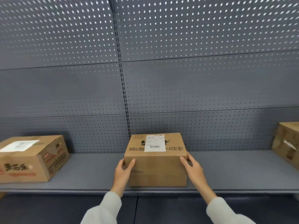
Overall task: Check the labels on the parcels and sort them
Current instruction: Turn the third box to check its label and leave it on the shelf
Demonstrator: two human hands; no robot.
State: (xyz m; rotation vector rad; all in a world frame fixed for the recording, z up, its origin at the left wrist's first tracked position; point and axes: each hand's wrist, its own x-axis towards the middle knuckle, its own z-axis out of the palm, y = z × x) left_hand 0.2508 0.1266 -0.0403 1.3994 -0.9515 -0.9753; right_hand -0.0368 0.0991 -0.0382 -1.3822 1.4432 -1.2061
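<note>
In the head view, the middle parcel (156,159) sits on the grey shelf (226,172), its label (154,143) facing up. The left hand (123,169) and right hand (191,167) clasp its sides, fingers curled around the edges. A left parcel (32,157) and a right parcel (287,146), cut off by the frame, stand well apart. Label print is too small to read.

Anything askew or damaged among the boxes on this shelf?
Mostly tidy. The right box sits angled to the shelf, its label looking torn or crumpled. The middle box, held by both hands, and the left box look intact.
</note>
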